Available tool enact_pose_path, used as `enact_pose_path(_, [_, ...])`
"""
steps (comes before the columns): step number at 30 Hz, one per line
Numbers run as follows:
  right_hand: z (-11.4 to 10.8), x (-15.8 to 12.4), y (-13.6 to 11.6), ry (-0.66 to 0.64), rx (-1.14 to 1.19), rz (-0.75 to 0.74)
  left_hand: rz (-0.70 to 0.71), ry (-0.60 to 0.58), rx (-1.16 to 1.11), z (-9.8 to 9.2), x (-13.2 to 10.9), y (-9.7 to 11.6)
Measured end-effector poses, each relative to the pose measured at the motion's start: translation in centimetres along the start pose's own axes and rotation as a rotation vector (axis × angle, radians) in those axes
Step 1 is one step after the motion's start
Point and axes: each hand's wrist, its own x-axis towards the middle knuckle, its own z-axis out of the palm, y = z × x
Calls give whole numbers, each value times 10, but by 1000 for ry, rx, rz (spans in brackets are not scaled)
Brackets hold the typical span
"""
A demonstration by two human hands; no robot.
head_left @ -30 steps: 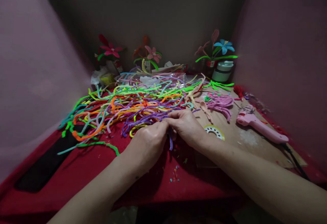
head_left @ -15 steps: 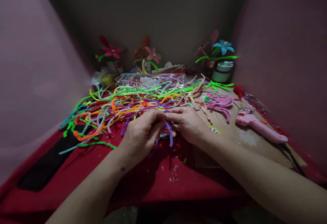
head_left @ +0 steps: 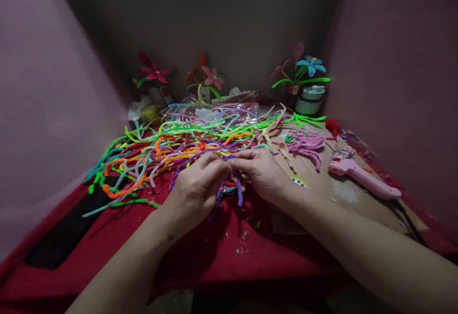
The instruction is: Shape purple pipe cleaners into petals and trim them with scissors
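Left fingers (head_left: 217, 166) and right fingers (head_left: 243, 163) pinch a fuzzy, drooping purple pipe cleaner (head_left: 239, 194), seemingly bent.

Along the tabletop's (head_left: 272, 260) far edge stand three fuzzy arrangements: a deep pink flower (head_left: 156, 73) toward the left corner, a paler pink flower (head_left: 213, 78) near the middle, and a blue flower (head_left: 311, 66) toward the right corner, just behind a pale green lidded jar (head_left: 309, 102). A flat black strip (head_left: 59, 237) lies by the left edge. Toward the right edge, a pink glue gun (head_left: 370, 179) rests on a brown board (head_left: 322, 209), its black cord (head_left: 408, 218) trailing toward the near right corner.
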Motion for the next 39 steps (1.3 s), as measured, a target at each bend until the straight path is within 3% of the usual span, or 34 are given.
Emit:
enact_pose_path(5, [-2,4,7,-20,58,38,24,-170,219,6,-4,-1])
enact_pose_path(8, [-3,5,9,-46,107,78,55,-141,189,6,-4,0])
enact_pose_path(12, [-2,4,8,-113,184,107,-93,71,-88,3,-1,2])
enact_pose_path(18, [-2,3,3,-151,249,72,-542,121,-746,-2,7,0])
enact_pose_path(23, [-6,7,2,-73,301,36,-666,-58,-943,0,11,-3])
enact_pose_path(27, [-5,7,2,-83,311,62,-711,-57,-879,4,11,-1])
enact_pose_path(31, [-5,8,0,-10,345,57,-697,-119,-820,2,11,0])
enact_pose_path(39, [-12,11,-6,109,329,-49,-735,-461,-894,-4,7,-13])
